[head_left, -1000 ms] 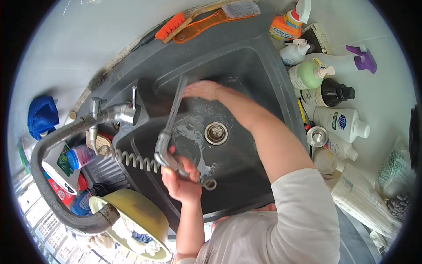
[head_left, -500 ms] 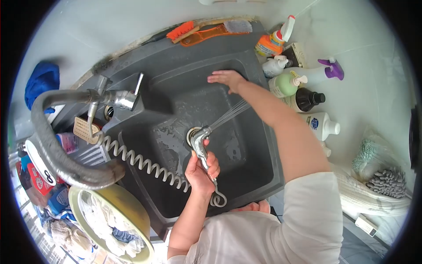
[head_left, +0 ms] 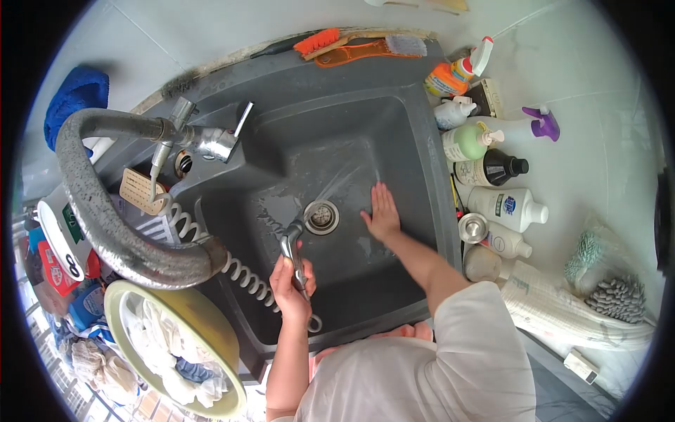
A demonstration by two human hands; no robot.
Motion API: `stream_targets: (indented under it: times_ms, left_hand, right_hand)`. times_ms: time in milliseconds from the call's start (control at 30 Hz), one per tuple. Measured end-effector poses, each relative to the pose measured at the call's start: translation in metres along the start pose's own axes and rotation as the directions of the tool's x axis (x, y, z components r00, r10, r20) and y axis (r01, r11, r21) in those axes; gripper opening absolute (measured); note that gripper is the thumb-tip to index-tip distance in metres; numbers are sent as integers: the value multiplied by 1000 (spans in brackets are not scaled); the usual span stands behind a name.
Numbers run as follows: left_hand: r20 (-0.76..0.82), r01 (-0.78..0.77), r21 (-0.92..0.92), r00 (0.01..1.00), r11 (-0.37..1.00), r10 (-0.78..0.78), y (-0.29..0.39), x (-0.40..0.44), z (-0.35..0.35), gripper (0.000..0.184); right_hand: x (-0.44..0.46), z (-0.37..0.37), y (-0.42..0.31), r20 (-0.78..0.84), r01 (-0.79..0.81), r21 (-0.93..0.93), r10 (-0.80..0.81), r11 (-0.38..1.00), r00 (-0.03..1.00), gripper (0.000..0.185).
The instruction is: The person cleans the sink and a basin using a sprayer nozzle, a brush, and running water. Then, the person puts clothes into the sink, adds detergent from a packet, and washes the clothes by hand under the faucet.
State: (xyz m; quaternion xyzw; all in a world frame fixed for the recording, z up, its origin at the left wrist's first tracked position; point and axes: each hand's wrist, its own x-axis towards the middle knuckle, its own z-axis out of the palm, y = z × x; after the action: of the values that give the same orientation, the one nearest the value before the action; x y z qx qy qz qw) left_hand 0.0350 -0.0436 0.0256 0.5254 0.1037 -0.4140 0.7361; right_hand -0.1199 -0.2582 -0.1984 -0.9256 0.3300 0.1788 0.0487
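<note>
My left hand [head_left: 291, 287] is closed around the handle of a chrome hand sprayer [head_left: 292, 243], low over the grey sink [head_left: 337, 281]. Water streams from its head toward the back of the basin. A coiled white hose [head_left: 247, 280] runs from the sprayer toward the faucet [head_left: 211, 143]. My right hand [head_left: 383, 214] lies flat with fingers stretched out, over the right part of the basin; whether it presses on the surface I cannot tell. Between the two hands is the round metal drain [head_left: 321, 216], uncovered, with water drops and wet patches around it.
Several bottles, among them a green pump bottle [head_left: 467, 142] and a white bottle [head_left: 512, 208], line the right ledge. Brushes [head_left: 351, 53] lie along the back rim. A yellowish basin of clothes [head_left: 225, 337] stands at left, below the curved metal spout [head_left: 77, 190].
My right hand has moved from the sink's back right edge down into the basin. The sprayer has shifted left, uncovering the drain, and its water now points toward the back.
</note>
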Motion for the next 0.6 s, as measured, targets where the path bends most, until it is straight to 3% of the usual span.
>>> stream_targets:
  times_ms: [33, 100, 300, 433, 533, 600]
  left_hand:
    - [0, 0, -7, 1000, 1000, 0, -4, 0, -2, 47]
    - [0, 4, 93, 1000, 996, -4, -11, 1, -6, 46]
    - [56, 80, 117, 995, 990, -87, -25, -2, 0, 47]
    - [90, 33, 196, 995, 980, -51, -18, -1, 12, 48]
    - [49, -126, 275, 992, 953, 117, -9, 0, 15, 51]
    - [26, -222, 338, 974, 914, 227, -3, 2, 10, 51]
  right_hand:
    - [-12, 6, 0, 0, 2, -7, -2, 1000, 1000, 76]
    - [-23, 15, -4, -105, 12, 247, 15, 969, 994, 77]
    - [56, 5, -18, -226, -64, 334, 146, 941, 963, 83]
    - [115, -5, -42, -245, -155, 412, 273, 898, 930, 83]
    - [130, -15, -70, -277, -254, 490, 425, 834, 862, 82]
    - [127, -22, -93, -304, -148, 371, 270, 917, 914, 81]
